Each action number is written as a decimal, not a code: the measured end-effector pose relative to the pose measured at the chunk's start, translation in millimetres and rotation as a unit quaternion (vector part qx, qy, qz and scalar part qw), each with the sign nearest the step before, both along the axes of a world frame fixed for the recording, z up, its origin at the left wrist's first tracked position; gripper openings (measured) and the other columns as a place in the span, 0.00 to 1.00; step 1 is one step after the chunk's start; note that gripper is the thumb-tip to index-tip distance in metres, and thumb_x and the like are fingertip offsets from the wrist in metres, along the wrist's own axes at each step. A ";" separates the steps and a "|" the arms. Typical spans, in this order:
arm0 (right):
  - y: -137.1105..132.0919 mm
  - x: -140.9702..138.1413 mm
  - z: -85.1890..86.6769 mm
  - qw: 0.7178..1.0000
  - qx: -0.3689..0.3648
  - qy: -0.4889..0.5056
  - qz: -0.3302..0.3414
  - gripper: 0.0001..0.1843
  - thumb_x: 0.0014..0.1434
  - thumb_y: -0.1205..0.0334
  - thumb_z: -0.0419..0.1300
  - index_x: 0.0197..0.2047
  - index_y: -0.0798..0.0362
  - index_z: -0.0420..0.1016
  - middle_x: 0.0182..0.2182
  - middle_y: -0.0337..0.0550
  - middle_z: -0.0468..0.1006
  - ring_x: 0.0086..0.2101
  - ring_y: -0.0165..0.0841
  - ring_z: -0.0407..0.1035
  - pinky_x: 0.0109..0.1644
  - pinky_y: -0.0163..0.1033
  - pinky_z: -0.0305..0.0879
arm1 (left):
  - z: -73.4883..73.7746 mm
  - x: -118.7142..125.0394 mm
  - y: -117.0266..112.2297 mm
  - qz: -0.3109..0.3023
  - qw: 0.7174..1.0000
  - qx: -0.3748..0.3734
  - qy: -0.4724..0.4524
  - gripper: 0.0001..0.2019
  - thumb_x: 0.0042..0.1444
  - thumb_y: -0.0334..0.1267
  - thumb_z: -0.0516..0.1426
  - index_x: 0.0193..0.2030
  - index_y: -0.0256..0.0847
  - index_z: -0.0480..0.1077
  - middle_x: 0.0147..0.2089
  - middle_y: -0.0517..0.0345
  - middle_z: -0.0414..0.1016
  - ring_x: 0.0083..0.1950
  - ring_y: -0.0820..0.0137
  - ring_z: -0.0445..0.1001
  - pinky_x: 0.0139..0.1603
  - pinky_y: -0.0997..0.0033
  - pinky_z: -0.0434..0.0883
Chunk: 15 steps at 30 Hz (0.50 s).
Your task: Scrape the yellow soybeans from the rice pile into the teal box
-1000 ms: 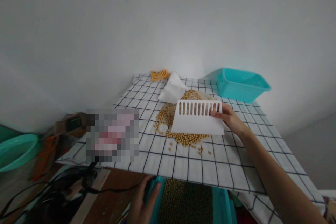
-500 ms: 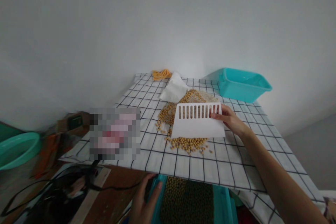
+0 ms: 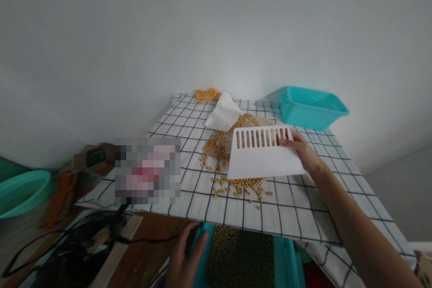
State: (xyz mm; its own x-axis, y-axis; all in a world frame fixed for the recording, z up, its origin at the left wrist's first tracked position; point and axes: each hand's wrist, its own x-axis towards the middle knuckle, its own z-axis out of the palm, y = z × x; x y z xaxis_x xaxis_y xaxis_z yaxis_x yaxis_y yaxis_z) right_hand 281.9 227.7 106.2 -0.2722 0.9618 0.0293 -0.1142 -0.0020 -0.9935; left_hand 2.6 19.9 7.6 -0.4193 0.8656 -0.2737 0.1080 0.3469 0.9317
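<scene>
My right hand (image 3: 302, 149) grips a white plastic scraper (image 3: 265, 164) by its upper right corner, where a row of slots runs along the top edge. The scraper stands tilted over yellow soybeans (image 3: 216, 147), hiding part of them. More beans lie loose in front of its lower edge. Below the table's front edge, my left hand (image 3: 187, 254) closes round the left rim of a teal bin (image 3: 282, 261). Its thumb lies on the near side and a dark part shows between thumb and fingers. Beans fill the bin, partly in shadow.
A white checked cloth (image 3: 189, 139) covers the table. Behind the beans lie a crumpled white cloth (image 3: 224, 113) and an orange cord bundle (image 3: 207, 95). A turquoise tub (image 3: 312, 110) stands at the back right. Black cables (image 3: 116, 229) and a green basin (image 3: 25, 193) are at the left.
My right hand has moved the scraper a little to the right and tilted it slightly. Some beans before its lower edge have shifted toward the table's front edge. My left hand stays at the bin.
</scene>
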 end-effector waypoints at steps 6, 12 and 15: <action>-0.8 1.7 2.8 0.998 -0.013 -0.048 0.028 0.10 0.43 0.61 0.67 0.29 0.53 0.72 0.21 0.35 0.73 0.20 0.28 0.65 0.21 0.32 0.57 | 8.4 3.6 1.7 0.009 1.000 0.009 0.003 0.17 0.47 0.52 0.60 0.39 0.44 0.75 0.45 0.51 0.82 0.53 0.53 0.77 0.57 0.56 0.71; 0.9 18.2 7.9 1.000 -0.015 -0.020 -0.012 0.11 0.43 0.61 0.65 0.34 0.52 0.74 0.24 0.38 0.78 0.21 0.32 0.70 0.23 0.35 0.62 | 19.8 5.2 2.1 0.020 0.999 0.025 0.011 0.15 0.45 0.53 0.62 0.36 0.48 0.76 0.43 0.53 0.83 0.52 0.52 0.77 0.57 0.54 0.71; 5.4 32.6 11.4 0.997 -0.007 0.005 -0.073 0.13 0.43 0.61 0.65 0.35 0.52 0.75 0.27 0.39 0.79 0.23 0.33 0.71 0.24 0.36 0.65 | 18.2 5.4 1.4 0.010 1.000 0.017 0.005 0.17 0.46 0.54 0.61 0.38 0.47 0.76 0.45 0.52 0.82 0.53 0.52 0.76 0.57 0.54 0.70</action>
